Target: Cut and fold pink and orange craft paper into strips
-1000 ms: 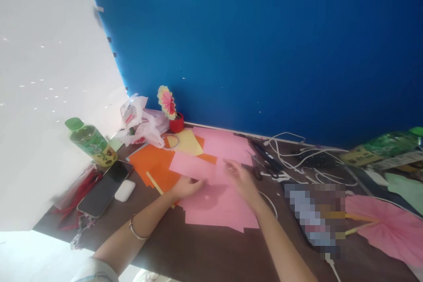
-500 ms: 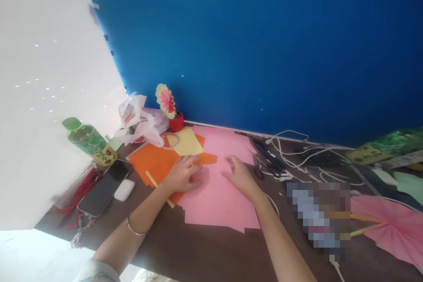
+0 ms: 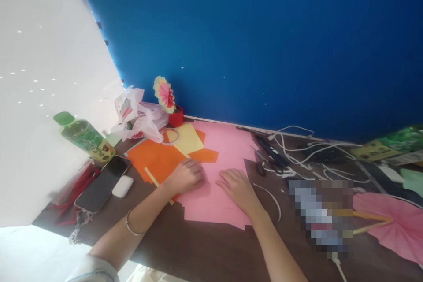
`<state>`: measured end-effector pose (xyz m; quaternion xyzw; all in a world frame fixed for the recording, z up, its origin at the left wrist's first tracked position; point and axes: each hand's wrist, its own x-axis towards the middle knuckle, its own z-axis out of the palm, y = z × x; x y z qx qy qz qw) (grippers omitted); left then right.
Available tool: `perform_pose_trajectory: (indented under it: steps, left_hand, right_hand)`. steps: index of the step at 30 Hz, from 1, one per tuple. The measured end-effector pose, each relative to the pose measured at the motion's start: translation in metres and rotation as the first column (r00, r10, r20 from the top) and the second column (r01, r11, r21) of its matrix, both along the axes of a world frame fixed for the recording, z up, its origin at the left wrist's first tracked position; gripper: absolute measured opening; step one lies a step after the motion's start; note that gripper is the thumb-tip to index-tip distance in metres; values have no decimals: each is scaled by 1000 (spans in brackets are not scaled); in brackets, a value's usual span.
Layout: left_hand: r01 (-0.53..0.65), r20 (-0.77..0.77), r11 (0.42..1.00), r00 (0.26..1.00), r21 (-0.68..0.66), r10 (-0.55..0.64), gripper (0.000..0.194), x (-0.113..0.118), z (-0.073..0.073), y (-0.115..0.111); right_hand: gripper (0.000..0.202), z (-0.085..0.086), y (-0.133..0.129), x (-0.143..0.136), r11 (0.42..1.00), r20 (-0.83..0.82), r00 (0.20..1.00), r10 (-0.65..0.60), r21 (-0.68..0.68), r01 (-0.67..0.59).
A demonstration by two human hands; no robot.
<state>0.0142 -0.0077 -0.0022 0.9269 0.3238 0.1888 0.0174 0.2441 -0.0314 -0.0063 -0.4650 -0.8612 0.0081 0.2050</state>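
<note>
Pink paper sheets (image 3: 211,207) lie flat and overlapping on the dark table. My left hand (image 3: 189,175) rests at their left side, its fingers curled inward; whether anything is inside them is hidden. Fingers stretched out, my right hand (image 3: 236,187) lies on the right part of the pink paper and holds nothing. Left of the hands are orange sheets (image 3: 148,156), with a yellow sheet (image 3: 189,139) and a roll of tape (image 3: 169,142) behind. A narrow yellow strip (image 3: 152,177) reaches under my left wrist.
On the left are a green-capped bottle (image 3: 84,136), a phone (image 3: 103,184) and a white case (image 3: 123,186). Behind stand a plastic bag (image 3: 142,121) and a red pot (image 3: 176,116). Scissors (image 3: 261,167), cables (image 3: 284,150) and a pink paper fan (image 3: 396,229) are on the right.
My left fingers have curled in from a more spread pose. My right hand has flattened onto the pink paper, its fingers now stretched out. The view has shifted slightly.
</note>
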Motion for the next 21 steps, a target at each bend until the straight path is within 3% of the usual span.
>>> perform_pose_trajectory:
  steps: [12, 21]
  left_hand:
    - [12, -3, 999, 1000, -36, -12, 24, 4, -2, -5]
    - [9, -30, 999, 1000, -37, -10, 22, 3, -4, -2]
  right_hand:
    - [26, 0, -5, -4, 998, 146, 989, 0, 62, -10]
    - [21, 7, -5, -8, 995, 48, 996, 74, 57, -77]
